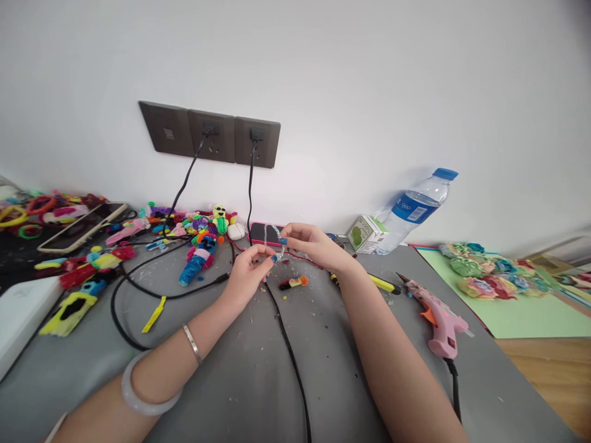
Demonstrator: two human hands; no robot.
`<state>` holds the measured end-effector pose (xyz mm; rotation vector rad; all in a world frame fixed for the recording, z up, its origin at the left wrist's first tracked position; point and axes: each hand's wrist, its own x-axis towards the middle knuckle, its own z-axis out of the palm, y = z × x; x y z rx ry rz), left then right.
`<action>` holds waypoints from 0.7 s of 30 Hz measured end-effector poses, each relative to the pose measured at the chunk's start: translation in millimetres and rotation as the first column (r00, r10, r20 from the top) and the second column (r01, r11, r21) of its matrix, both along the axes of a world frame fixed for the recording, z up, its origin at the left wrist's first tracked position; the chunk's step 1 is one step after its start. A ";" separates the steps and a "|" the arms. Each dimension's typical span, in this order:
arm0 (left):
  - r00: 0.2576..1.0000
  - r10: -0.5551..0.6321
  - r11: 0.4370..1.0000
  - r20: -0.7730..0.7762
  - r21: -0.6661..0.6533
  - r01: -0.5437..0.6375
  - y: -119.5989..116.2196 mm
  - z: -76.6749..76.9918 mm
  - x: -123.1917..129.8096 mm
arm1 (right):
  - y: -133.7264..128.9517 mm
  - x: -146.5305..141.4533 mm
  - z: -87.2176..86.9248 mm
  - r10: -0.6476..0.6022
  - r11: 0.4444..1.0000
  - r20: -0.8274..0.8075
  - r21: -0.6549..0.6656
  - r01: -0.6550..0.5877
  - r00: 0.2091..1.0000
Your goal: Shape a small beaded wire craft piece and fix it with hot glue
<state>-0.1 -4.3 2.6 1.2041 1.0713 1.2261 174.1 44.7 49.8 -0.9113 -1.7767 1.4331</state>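
Both of my hands meet above the middle of the grey table, with a thin, pale, glittery looped strip [266,232] between them. My left hand [252,271] pinches its lower end between thumb and fingers. From the right, my right hand [310,243] pinches the strip close to my left fingertips. Just below the hands lies a small orange, yellow and black fuzzy piece [293,283]. A phone with a pink edge [257,233] rests behind the strip, partly hidden by it.
Colourful fuzzy figures [198,258] and black cables [286,335] lie left and centre. To the right are a yellow-handled tool [382,283], a pink glue gun [438,317], a water bottle [413,212], a small box [364,234] and paper flowers [489,287] on green paper.
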 end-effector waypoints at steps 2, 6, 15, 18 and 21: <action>1.000 0.003 1.000 0.000 -0.002 -0.003 0.1 -0.5 0.1 | 0.7 0.5 -0.6 -0.004 1.000 0.012 0.001 0.004 1.000; 1.000 0.009 1.000 0.008 -0.006 -0.009 -0.2 0.5 -0.1 | 0.9 1.0 -0.5 -0.012 1.000 0.035 -0.010 0.013 0.999; 1.000 0.008 1.000 0.019 0.029 -0.008 -0.8 0.5 -0.9 | -4.0 -1.3 6.1 0.002 1.000 0.061 -0.016 -0.001 0.998; 1.000 0.016 0.999 0.018 0.047 -0.017 -0.4 -0.4 -1.0 | -2.5 -1.1 4.4 0.014 1.000 0.036 -0.027 -0.013 0.999; 0.999 0.042 0.997 0.033 0.062 -0.044 0.2 -0.9 -1.2 | -0.7 -0.5 2.1 0.015 0.999 -0.004 -0.030 -0.015 1.000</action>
